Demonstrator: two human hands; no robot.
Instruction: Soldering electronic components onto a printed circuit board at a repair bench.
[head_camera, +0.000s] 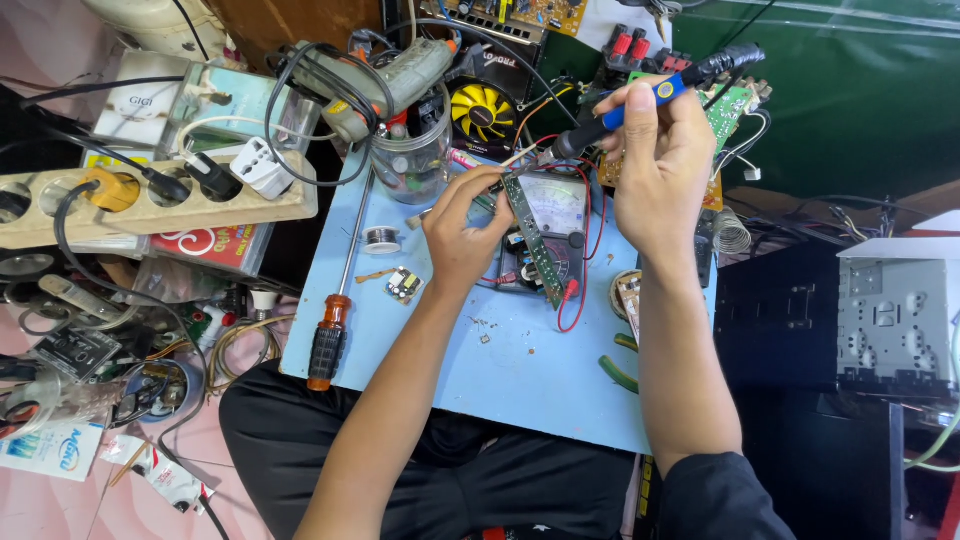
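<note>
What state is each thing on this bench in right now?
Soldering iron: gripped in right hand, tip at board.
Circuit board: on edge, steadied by left hand.
Screwdriver: lying flat, untouched.
Power strip: several plugs inserted.
Fan: blades look still.

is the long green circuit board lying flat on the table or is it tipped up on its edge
Tipped up on edge. The green circuit board stands on its long side over the meter, steadied by the left hand.
</note>
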